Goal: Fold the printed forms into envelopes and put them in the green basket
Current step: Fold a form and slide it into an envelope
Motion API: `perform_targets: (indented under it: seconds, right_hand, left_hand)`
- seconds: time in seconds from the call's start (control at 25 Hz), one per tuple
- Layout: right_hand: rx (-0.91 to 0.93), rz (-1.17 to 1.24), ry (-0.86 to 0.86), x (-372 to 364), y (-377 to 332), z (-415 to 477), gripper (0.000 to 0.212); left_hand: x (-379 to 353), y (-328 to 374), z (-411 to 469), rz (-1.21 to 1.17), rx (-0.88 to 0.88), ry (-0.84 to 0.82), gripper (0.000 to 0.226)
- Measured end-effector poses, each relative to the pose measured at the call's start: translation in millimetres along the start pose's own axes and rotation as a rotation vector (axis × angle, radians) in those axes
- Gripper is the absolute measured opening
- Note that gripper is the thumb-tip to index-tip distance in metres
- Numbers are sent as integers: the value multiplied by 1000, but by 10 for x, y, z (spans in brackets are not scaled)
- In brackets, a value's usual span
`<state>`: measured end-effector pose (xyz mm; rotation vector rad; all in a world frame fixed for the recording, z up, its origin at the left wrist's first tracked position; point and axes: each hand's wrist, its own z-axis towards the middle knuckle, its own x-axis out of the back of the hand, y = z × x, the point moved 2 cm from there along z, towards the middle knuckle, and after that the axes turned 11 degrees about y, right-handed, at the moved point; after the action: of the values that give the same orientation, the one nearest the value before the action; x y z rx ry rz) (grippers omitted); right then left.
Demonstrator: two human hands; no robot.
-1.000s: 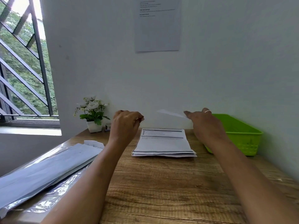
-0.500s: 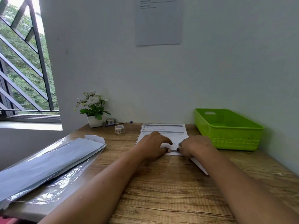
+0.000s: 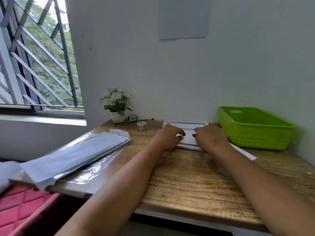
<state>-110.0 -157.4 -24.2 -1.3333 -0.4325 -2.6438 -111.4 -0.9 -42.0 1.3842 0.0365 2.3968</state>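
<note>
A stack of printed forms (image 3: pixel 186 124) lies at the far middle of the wooden desk (image 3: pixel 187 181). Both hands rest on its near part, fingers curled down onto the top sheet. My left hand (image 3: pixel 167 137) pinches the sheet between thumb and forefinger. My right hand (image 3: pixel 210 138) grips it from the right, fingertips facing the left hand. The green basket (image 3: pixel 255 133) stands just right of the stack against the wall; nothing shows inside it. A white envelope (image 3: pixel 245 153) lies flat on the desk, partly hidden under my right forearm.
A plastic-wrapped pack of envelopes (image 3: pixel 75 150) overhangs the desk's left side. A potted white flower (image 3: pixel 116 106), two tape rolls (image 3: pixel 141 125) and a pen (image 3: pixel 139 120) sit at the back left. A pink padded seat (image 3: pixel 20 206) shows at the lower left.
Both hands came down from mid-air onto the form stack. The white envelope my right hand held up now lies on the desk by the basket.
</note>
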Motion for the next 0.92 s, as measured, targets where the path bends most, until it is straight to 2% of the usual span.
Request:
perform_targets:
  seconds: [0.16,0.24,0.32,0.44,0.56,0.72,0.8,0.92]
  right_hand:
    - [81,149,98,147,-402,-62,31]
    - [107,266,118,271,-675,-97,29]
    - [141,378,88,388,-1000,-144,28]
    - [209,556,-21,499,-1565,-188,26]
    - [248,681,-130,520,-2085,-151,27]
    - [210,724,-252,463,-2470,-118,37]
    - [162,748,-277,403,-2545,-118,43]
    - [78,859,-301,346,-2549,-138,41]
  left_hand:
    - [385,-100,-269,40,104,183,22]
    - [650,-298,-450,-49,303,191,23]
    - [933,-598,-671,-30,500,49,30]
    - [1363,-1034,-1072,113,723,-208,55]
    - [1605,-1464,-1397,260,882,-305,80]
    - [1555,-1753,-1646,287,1008,-176,98]
    - [1512,-1740,-1693,283,1021,-63,93]
    - [1460,-1696,-1673,355,941,77,76]
